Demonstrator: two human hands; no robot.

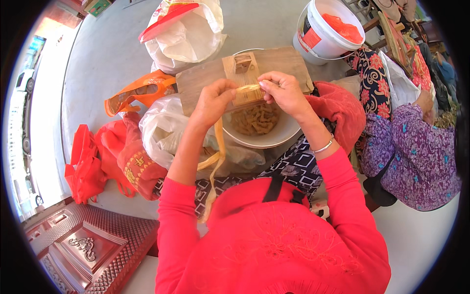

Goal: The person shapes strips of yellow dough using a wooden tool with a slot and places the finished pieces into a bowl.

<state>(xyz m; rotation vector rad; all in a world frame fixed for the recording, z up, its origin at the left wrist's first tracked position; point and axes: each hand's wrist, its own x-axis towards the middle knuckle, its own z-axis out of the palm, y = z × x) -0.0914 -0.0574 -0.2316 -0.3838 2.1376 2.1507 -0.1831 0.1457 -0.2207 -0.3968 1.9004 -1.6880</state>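
Between my two hands a yellowish strip (247, 88) is held stretched sideways. My left hand (218, 98) pinches one end, with the long loose part hanging below it over the white plastic bag (159, 128). My right hand (283, 95) pinches the other end between thumb and fingers. Just behind the strip is a wooden board (196, 90) with a crosspiece and a small block (243, 63) on it. The board rests across a pale bowl (289, 134) holding short light-brown pieces (254, 121).
A white sack (178, 41) and a white bucket (306, 36) with red plastic inside stand beyond the board. An orange bag (132, 93) and red bags (83, 166) lie left. Another person in purple patterned clothing (416, 161) sits at the right. A carved door (88, 245) is at lower left.
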